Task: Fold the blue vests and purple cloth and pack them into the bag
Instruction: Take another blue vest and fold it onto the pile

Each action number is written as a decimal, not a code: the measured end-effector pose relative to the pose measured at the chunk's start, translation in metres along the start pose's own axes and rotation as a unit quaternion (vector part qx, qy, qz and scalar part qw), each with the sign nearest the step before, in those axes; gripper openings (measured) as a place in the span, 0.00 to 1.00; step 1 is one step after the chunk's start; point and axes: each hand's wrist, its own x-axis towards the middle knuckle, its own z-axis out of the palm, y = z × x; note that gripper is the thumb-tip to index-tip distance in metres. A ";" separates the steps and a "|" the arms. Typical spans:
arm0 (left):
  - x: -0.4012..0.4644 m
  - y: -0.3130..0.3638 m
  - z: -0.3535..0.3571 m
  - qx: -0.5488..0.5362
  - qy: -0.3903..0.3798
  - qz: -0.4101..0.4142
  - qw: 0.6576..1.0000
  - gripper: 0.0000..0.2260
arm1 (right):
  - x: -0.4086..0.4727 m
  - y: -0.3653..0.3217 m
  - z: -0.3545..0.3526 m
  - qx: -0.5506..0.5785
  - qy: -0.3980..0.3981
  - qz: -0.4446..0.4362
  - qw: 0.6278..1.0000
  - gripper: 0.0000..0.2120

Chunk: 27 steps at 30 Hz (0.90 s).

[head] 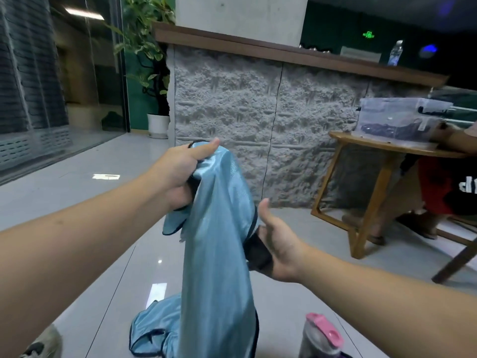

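A shiny light-blue vest [219, 249] with dark trim hangs in front of me, lifted off the floor. My left hand [180, 169] grips its top edge, thumb laid over the fabric. My right hand [276, 244] is beside the vest's right edge with fingers straight and thumb up, its palm against a black part of the vest's trim [258, 254]. Another blue vest [152, 329] lies crumpled on the tiled floor below. The purple cloth and the bag are not clearly in view.
A bottle with a pink lid [322, 334] stands on the floor at lower right. A wooden table [374, 151] at right carries a clear plastic box [397, 117], with a seated person [444, 187] beside it. A stone-faced counter [258, 112] stands ahead and a potted plant [154, 73] at left. My shoe [44, 342] shows at bottom left.
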 end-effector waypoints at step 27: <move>0.007 0.003 -0.045 -0.086 -0.017 -0.044 0.995 0.18 | -0.026 -0.090 0.022 0.027 0.177 -0.099 0.979 0.19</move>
